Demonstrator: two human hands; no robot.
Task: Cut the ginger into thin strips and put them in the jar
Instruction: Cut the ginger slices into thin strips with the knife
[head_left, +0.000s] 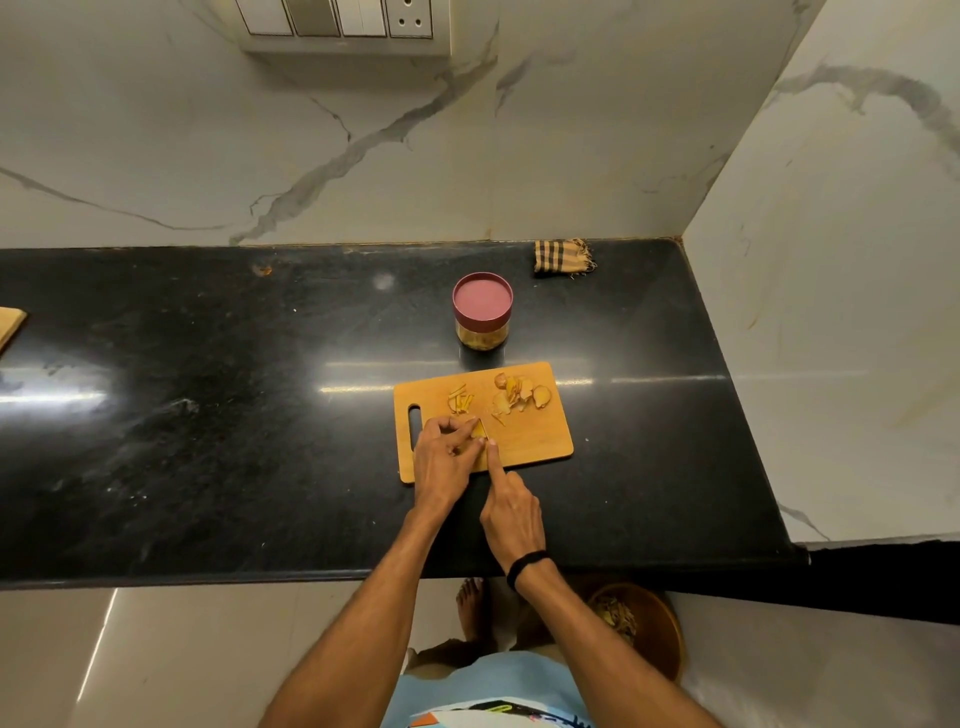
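While both hands meet at the near-left part of the cutting board (530, 441), the L hand (445, 453) keeps a narrow grip: thumb and fingertips pinch a small ginger piece (478, 429) held on the wood. That piece is yellow, wedge-shaped w/ a flat cut face, and sits at approx. 8 o'clock from the board's centre. The R hand (511, 515) comes in from 5 o'clock, index finger stretched straight w/ its tip just beside the piece, other fingers curled under. What its grip holds I cannot tell, as nothing shows clearly under the finger. A black band (525, 565) is around the R wrist.

More ginger lies on the board in 2 groups. At 10 o'clock are a few thin strips (460, 402), pale yellow, short, loose and partly crossed. At 1 o'clock is a heap of slices (519, 392), rounder, yellow-orange w/ browner edges, overlapping each other. A few slivers lie btw. the heap and the hands.

At 12 o'clock from the board, near but apart, the jar (482, 312) stands upright on the black worktop (208, 415). It has a dark pink lid on and a clear wall w/ yellowish content at the bottom. At 1 o'clock from the jar, by the wall, lies a checked cloth (564, 256). On the floor at 5 o'clock, partly under the worktop edge, is a brown bowl (662, 639) w/ scraps.
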